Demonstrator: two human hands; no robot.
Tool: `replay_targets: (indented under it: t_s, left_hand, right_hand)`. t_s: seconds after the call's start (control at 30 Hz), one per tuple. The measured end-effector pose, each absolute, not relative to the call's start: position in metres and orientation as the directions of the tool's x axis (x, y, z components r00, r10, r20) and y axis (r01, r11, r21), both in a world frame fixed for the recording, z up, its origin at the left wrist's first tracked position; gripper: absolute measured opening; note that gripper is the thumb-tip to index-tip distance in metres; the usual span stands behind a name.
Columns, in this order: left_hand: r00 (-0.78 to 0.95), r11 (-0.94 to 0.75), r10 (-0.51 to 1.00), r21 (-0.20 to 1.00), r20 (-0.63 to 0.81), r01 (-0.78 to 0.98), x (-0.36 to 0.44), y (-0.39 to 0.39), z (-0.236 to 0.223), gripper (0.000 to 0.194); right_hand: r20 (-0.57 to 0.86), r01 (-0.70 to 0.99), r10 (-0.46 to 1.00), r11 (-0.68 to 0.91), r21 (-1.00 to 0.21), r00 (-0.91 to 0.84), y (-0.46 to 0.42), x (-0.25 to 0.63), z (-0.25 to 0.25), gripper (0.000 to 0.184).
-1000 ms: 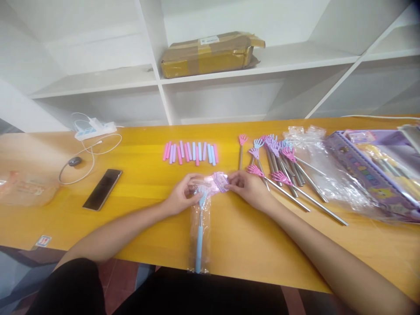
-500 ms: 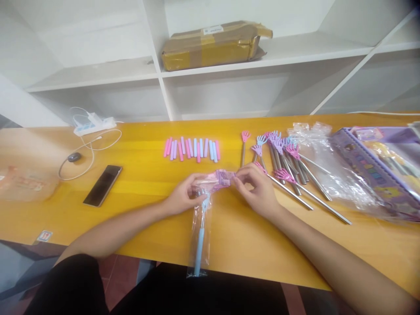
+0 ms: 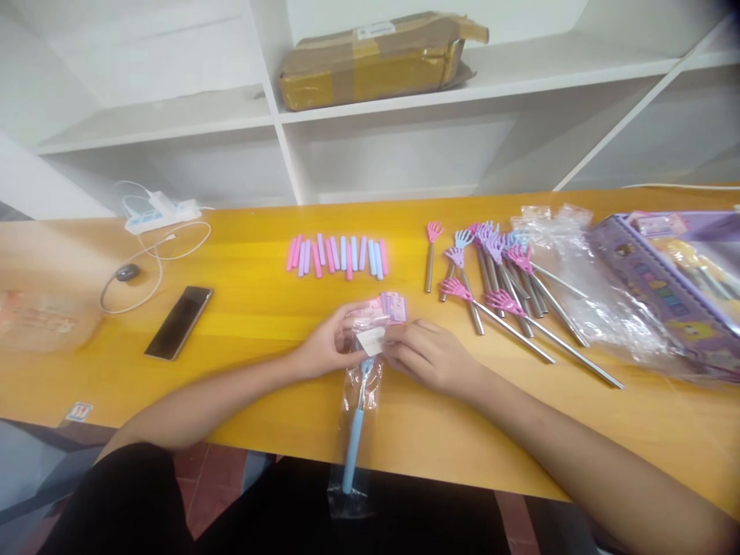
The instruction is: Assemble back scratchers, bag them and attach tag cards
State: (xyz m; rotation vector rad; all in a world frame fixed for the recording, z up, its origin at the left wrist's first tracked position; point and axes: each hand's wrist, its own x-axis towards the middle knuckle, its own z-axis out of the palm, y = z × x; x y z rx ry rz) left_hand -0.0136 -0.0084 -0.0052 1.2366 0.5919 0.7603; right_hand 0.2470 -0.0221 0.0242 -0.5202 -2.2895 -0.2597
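The fingers of the left hand (image 3: 329, 344) clamp the far end of a clear bag (image 3: 348, 506), which encloses a blue scratcher (image 3: 352, 451) past the desk (image 3: 439, 439)'s near edge, while the right hand (image 3: 431, 356)'s fingers pinch a white card (image 3: 371, 341).

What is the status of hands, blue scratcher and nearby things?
Left hand holds clear bag; right hand at white card. Blue scratcher inside bag. Other scratchers farther right.

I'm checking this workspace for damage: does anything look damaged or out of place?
Yes. The cardboard box on the shelf looks battered: its right end is crumpled, with a flap sticking out. The clear bag around the blue back scratcher also reaches past the near edge of the table.
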Motion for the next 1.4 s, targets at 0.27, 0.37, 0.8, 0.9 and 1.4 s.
replay_targets:
  t_s: [0.27,0.37,0.8,0.9,1.4]
  left_hand:
    - [0.687,0.182,0.727,0.967,-0.012,-0.176,-0.015,-0.008,-0.001,0.105]
    - [0.689,0.164,0.725,0.969,0.009,-0.185,-0.015,-0.008,-0.002,0.106]
    - [0.761,0.096,0.647,0.984,0.051,-0.148,-0.015,-0.007,-0.004,0.118]
    - [0.751,0.037,0.651,0.984,0.109,-0.175,-0.015,-0.007,-0.008,0.112]
    - [0.763,0.104,0.644,0.995,-0.059,-0.01,-0.017,-0.009,0.011,0.101]
  right_hand:
    - [0.703,0.52,0.34,0.852,0.05,-0.625,-0.018,0.252,0.017,0.005]
    - [0.714,0.512,0.332,0.858,0.043,-0.617,-0.016,0.252,0.019,0.013]
    - [0.727,0.459,0.63,0.749,-0.477,-0.273,-0.015,0.246,0.009,0.014]
    - [0.631,0.393,0.764,0.626,-0.673,-0.137,-0.013,0.246,0.01,0.01]
    - [0.517,0.232,0.856,0.505,-0.831,-0.014,-0.009,0.249,0.005,0.018]
